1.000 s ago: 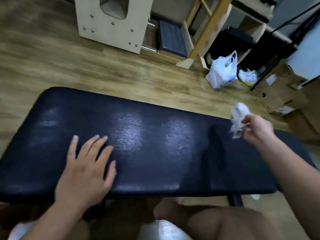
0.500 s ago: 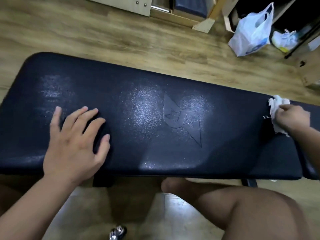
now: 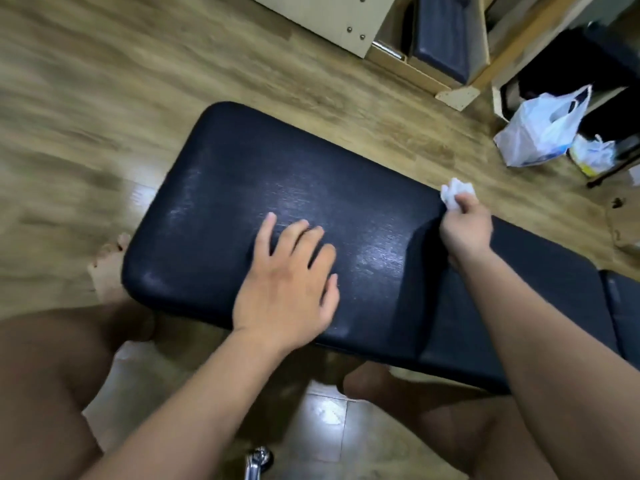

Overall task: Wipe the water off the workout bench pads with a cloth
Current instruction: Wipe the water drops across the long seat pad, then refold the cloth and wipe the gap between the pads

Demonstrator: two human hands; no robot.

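Observation:
A long dark blue bench pad (image 3: 242,188) runs across the view, with pale wet sheen near its middle. My left hand (image 3: 289,282) lies flat on the pad near its front edge, fingers spread. My right hand (image 3: 465,226) grips a crumpled white cloth (image 3: 455,194) at the pad's far edge, right of centre. A second, smaller pad (image 3: 623,313) adjoins at the far right edge of the view.
Wooden floor surrounds the bench. A white plastic bag (image 3: 543,129) and a smaller bag (image 3: 592,157) lie on the floor at the back right beside wooden equipment (image 3: 346,15). My bare knees are under the front edge, and a chrome part (image 3: 258,462) shows at the bottom.
The view has swung left and the bench now runs diagonally. My right hand with the cloth has moved along the pad's far edge toward the middle. My left hand stays flat on the pad.

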